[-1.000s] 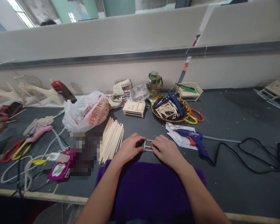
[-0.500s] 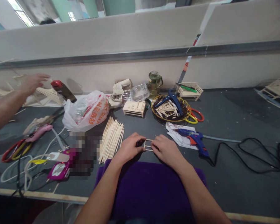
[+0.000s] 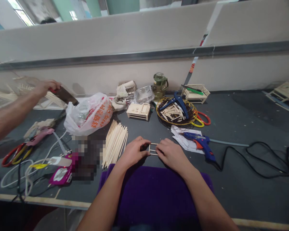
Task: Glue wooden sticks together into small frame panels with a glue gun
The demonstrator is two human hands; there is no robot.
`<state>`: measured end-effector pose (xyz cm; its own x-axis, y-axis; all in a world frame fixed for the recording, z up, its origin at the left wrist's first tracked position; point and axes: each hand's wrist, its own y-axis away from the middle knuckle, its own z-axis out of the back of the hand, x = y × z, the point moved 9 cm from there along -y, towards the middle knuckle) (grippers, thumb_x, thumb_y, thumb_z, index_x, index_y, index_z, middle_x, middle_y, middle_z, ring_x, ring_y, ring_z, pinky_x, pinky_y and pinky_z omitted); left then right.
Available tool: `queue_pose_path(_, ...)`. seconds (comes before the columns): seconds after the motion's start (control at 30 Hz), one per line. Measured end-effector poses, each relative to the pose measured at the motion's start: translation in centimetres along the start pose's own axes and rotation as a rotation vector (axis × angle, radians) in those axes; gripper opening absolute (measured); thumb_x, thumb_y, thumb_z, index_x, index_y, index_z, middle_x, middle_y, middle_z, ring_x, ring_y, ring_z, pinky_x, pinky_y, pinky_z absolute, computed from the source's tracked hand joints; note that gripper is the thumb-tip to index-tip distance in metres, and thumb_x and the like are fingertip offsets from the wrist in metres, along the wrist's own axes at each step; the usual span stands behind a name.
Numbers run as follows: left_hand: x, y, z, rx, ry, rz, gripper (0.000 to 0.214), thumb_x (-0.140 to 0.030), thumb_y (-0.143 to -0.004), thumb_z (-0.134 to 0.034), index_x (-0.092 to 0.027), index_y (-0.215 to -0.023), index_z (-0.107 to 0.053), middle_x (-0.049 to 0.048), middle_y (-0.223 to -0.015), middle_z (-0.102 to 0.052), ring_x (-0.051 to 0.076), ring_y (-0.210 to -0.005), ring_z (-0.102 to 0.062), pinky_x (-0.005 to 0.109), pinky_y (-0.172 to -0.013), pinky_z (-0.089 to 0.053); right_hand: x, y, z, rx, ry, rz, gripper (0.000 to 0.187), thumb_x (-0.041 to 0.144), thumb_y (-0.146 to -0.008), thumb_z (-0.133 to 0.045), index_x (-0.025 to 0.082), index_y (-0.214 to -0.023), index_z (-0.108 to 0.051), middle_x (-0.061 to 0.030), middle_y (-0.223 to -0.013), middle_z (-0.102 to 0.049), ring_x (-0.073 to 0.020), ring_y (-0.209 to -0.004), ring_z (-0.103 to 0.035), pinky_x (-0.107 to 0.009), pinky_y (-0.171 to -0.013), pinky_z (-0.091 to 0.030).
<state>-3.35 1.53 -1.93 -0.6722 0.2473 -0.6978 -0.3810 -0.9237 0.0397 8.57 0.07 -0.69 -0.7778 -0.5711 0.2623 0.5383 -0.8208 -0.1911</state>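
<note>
Between my two hands lies a small wooden stick frame [image 3: 153, 149], with thin parallel rods joined by a crosspiece at its left end. My left hand [image 3: 136, 152] pinches that left end between thumb and fingers. Fingers of my right hand [image 3: 170, 153] are closed on the other end and cover it. Just left of my left hand is a pile of loose thin wooden sticks [image 3: 115, 142]. Right of my right hand, a blue glue gun [image 3: 199, 141] rests on crumpled white paper [image 3: 180, 138]. Under my forearms is a purple cloth [image 3: 156, 192].
A wicker basket [image 3: 159, 117] holds short sticks and a blue tool. Behind my hands are a small stick model [image 3: 138, 110], a green-lidded jug [image 3: 159, 85] and a plastic bag [image 3: 86, 115]. A pink glue gun [image 3: 42, 136] and scissors [image 3: 13, 155] lie left. A black cord [image 3: 255, 175] curls right.
The co-worker's hand at the left has moved right and down, and now grips the top of the dark bottle. My hands and the stick frame stay in place.
</note>
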Motion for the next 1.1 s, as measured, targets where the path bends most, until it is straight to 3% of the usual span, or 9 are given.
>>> queue_pose_path(1.1, -0.01, -0.04, 0.03, 0.005, -0.002, 0.011, 0.039, -0.022, -0.073, -0.07, -0.027, -0.111, -0.063, -0.0003, -0.091, -0.056, 0.015, -0.083, -0.056, 0.027, -0.076, -0.043, -0.05, 0.02, -0.1, -0.007, 0.004, 0.004, 0.02, 0.025, -0.092, -0.047, 0.019, -0.08, -0.062, -0.0035, -0.078, -0.059, -0.017, -0.083, -0.05, -0.028, -0.064, -0.033)
